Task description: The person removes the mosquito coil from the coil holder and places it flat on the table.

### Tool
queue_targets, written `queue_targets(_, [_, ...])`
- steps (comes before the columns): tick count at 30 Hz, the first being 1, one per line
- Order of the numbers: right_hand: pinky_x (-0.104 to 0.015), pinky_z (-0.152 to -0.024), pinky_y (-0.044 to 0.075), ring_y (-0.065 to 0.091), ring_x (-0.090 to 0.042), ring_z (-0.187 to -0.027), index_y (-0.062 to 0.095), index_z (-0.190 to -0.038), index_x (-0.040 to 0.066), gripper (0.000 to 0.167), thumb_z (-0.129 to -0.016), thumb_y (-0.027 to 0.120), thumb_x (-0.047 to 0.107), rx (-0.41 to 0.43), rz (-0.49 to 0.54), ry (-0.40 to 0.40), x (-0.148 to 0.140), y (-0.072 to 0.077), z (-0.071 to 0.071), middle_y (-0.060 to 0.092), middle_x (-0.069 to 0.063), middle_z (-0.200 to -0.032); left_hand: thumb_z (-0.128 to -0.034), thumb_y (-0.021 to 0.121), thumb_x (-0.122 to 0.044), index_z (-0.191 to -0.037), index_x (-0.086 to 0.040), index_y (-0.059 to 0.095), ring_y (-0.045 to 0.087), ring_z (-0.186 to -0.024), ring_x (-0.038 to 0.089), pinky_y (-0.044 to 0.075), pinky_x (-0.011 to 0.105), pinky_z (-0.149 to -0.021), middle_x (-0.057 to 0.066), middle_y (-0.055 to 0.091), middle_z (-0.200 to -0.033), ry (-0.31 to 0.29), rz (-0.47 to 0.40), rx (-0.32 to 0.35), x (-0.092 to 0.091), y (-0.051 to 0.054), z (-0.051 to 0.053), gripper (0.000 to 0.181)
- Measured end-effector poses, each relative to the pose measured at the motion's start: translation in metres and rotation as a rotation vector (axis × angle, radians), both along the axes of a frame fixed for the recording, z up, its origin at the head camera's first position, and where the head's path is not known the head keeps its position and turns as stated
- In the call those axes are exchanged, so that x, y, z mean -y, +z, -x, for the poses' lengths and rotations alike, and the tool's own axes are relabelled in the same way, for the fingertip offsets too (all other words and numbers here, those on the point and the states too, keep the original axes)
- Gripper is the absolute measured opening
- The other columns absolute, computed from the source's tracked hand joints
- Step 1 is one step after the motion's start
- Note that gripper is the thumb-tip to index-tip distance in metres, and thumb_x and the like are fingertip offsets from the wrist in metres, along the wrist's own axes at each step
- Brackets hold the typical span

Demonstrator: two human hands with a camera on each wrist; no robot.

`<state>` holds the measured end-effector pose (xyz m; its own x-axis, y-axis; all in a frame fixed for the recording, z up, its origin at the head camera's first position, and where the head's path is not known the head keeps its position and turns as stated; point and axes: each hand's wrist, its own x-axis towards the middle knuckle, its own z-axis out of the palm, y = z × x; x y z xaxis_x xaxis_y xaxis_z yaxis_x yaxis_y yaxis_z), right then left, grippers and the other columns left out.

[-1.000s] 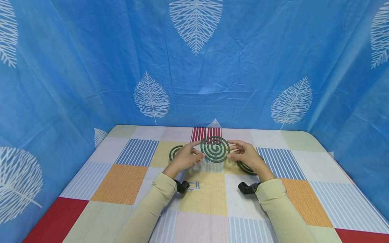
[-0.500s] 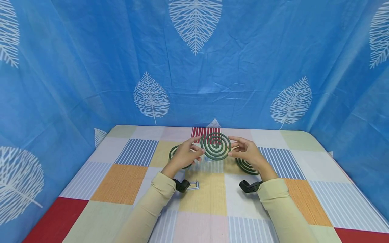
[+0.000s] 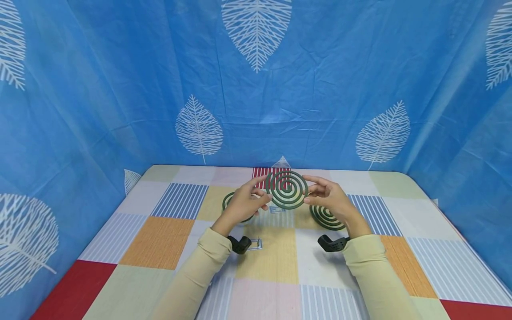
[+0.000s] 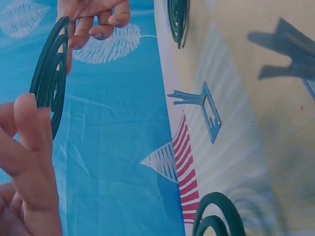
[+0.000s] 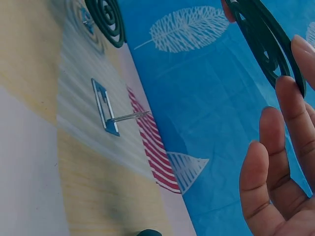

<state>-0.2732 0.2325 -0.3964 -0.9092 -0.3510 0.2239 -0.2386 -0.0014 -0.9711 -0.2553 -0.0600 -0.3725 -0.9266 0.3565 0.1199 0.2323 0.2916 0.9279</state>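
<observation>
A green spiral coil is held up above the table between both hands. My left hand pinches its left edge with thumb and fingers, and my right hand pinches its right edge. In the left wrist view the coil appears nearly edge-on; the right wrist view shows the coil between thumb and fingers of my right hand. Behind my left hand a second coil is partly hidden. A third coil lies left of my right wrist, raised or flat I cannot tell.
Small metal stands with an upright prong are on the patchwork cloth: one stand below the held coil, another stand beside my left wrist. A blue curtain with white leaf prints rises behind the table.
The held coil has moved up and slightly right, with both hands still on it. My right hand has shifted right, uncovering more of the right-hand coil and the middle stand.
</observation>
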Motion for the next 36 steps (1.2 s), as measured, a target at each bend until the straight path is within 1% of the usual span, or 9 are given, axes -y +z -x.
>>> queue_targets(5, [-0.024,-0.082,0.061,0.072,-0.009,-0.086,0.048,-0.152,-0.015,0.064,-0.092,0.072,-0.014,0.013,0.009,0.007,-0.002,0.006,-0.003,0.077,0.005,-0.098,-0.1049,0.073,-0.017,-0.168,-0.012,0.040,0.076,-0.085,0.036,0.061,0.059,-0.069,0.003,0.077,-0.090,-0.001,-0.003,-0.022,-0.001,0.005,-0.004,0.071])
queue_targets(7, [-0.024,-0.083,0.060,0.072,-0.009,-0.088,0.051,-0.151,-0.012,0.062,-0.093,0.072,-0.013,0.025,0.004,0.005,-0.003,0.009,-0.005,0.077,0.005,-0.098,-0.1045,0.073,-0.018,-0.168,-0.012,0.041,0.076,-0.081,0.031,0.061,0.054,-0.066,0.001,0.076,-0.086,-0.002,-0.014,-0.031,-0.002,0.006,-0.005,0.071])
queue_targets(13, [-0.026,-0.084,0.062,0.073,-0.011,-0.091,0.059,-0.150,0.002,0.057,-0.096,0.072,-0.011,0.032,0.016,0.033,-0.007,0.015,-0.008,0.078,0.002,-0.100,-0.1036,0.074,-0.016,-0.166,-0.012,0.044,0.076,-0.085,0.042,0.055,0.030,-0.057,0.002,0.079,-0.089,-0.001,-0.051,-0.041,-0.005,0.011,-0.008,0.069])
queue_targets(19, [-0.026,-0.083,0.062,0.074,-0.011,-0.090,0.070,-0.137,0.026,0.058,-0.095,0.072,-0.013,0.015,0.048,0.076,-0.015,0.018,-0.009,0.079,0.002,-0.099,-0.1025,0.075,-0.013,-0.166,-0.010,0.043,0.075,-0.075,0.028,0.057,0.038,-0.057,0.005,0.079,-0.089,0.006,-0.092,-0.046,-0.011,0.016,-0.015,0.071])
queue_targets(24, [-0.025,-0.082,0.062,0.075,-0.011,-0.089,0.071,-0.140,0.026,0.061,-0.095,0.069,-0.016,-0.021,0.068,0.123,-0.022,0.020,-0.008,0.079,-0.002,-0.100,-0.1025,0.075,-0.015,-0.166,-0.010,0.043,0.072,-0.070,0.017,0.055,0.033,-0.056,0.002,0.078,-0.084,0.017,-0.091,-0.039,-0.016,0.017,-0.020,0.071])
queue_targets(26, [-0.026,-0.081,0.062,0.074,-0.011,-0.089,0.070,-0.142,0.025,0.062,-0.096,0.068,-0.016,-0.030,0.060,0.135,-0.025,0.022,-0.009,0.079,-0.003,-0.100,-0.1029,0.075,-0.015,-0.166,-0.010,0.043,0.070,-0.069,0.014,0.057,0.037,-0.058,0.003,0.078,-0.085,0.021,-0.084,-0.032,-0.019,0.017,-0.021,0.071])
queue_targets(31, [-0.025,-0.081,0.062,0.073,-0.011,-0.089,0.068,-0.145,0.025,0.063,-0.097,0.067,-0.015,-0.037,0.024,0.155,-0.032,0.027,-0.012,0.078,0.000,-0.100,-0.1028,0.075,-0.015,-0.166,-0.010,0.043,0.070,-0.067,0.014,0.058,0.039,-0.058,0.007,0.081,-0.092,0.019,-0.106,-0.006,-0.025,0.014,-0.025,0.071])
queue_targets(34, [-0.025,-0.081,0.061,0.072,-0.010,-0.089,0.067,-0.145,0.027,0.063,-0.098,0.067,-0.015,-0.043,0.003,0.165,-0.037,0.028,-0.014,0.077,0.001,-0.101,-0.1027,0.076,-0.016,-0.167,-0.010,0.042,0.070,-0.067,0.013,0.055,0.032,-0.056,0.005,0.080,-0.090,0.012,-0.118,0.004,-0.030,0.011,-0.027,0.073])
queue_targets(36, [-0.025,-0.081,0.061,0.072,-0.010,-0.090,0.067,-0.144,0.029,0.063,-0.098,0.067,-0.014,-0.043,-0.013,0.166,-0.041,0.029,-0.014,0.077,0.001,-0.102,-0.1027,0.076,-0.017,-0.167,-0.010,0.041,0.070,-0.067,0.013,0.056,0.034,-0.057,0.003,0.080,-0.089,0.013,-0.116,0.005,-0.032,0.009,-0.029,0.073])
